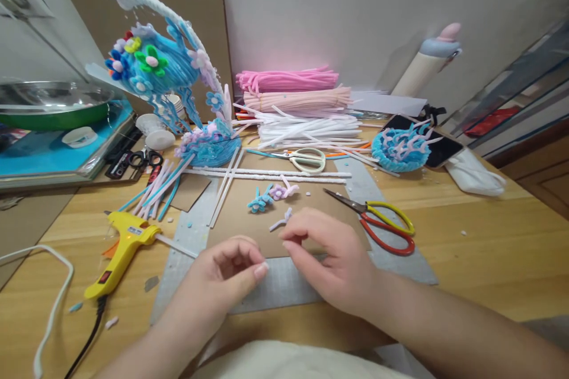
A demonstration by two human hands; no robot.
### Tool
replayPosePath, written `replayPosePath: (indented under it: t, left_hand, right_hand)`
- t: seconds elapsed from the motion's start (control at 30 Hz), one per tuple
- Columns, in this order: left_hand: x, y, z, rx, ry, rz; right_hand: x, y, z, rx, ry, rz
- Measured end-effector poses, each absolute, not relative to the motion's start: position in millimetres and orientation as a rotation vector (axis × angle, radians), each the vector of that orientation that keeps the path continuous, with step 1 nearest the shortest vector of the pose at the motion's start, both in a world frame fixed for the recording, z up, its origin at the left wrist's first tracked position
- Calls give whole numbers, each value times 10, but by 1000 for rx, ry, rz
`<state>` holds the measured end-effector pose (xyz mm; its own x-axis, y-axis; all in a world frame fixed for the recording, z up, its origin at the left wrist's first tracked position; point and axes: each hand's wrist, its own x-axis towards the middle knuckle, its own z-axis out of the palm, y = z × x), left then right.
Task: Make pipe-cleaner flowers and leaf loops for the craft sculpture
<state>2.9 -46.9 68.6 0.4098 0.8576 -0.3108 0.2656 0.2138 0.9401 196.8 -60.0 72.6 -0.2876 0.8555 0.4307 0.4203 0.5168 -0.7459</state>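
Observation:
My left hand [231,272] hovers low over the front of the grey mat, thumb pressed to the curled forefinger; anything pinched there is too small to make out. Across from it, my right hand [331,254] is loosely curled, thumb and forefinger slightly apart with nothing visible between them. Just beyond its forefinger lies a small lilac pipe-cleaner piece [281,221] on the brown cardboard [240,231]. Farther back are a blue pipe-cleaner flower [258,204] and a lilac pipe-cleaner flower [278,192], side by side.
A yellow glue gun [127,249] lies left, its cord toward me. Red-and-yellow scissors [382,219] lie right. Behind stand a blue flower-covered pipe-cleaner piece [164,65], white pipe-cleaner bundles [311,130], pale-handled scissors [306,160], a blue basket-like piece [402,154] and a phone [444,148].

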Motion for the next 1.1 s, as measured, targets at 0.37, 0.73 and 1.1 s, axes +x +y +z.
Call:
replayPosePath:
  t: [0.37,0.73,1.1]
  left_hand:
    - [391,-352,541,678,824,600]
    - [347,-407,558,660,900,635]
    - [336,-423,559,659,889,630]
  right_hand:
    - [1941,-620,597,-1068,-1623,927]
    - [1949,-597,552,-1108,-1569,956]
    - [1983,-614,611,-1021,-1669,839]
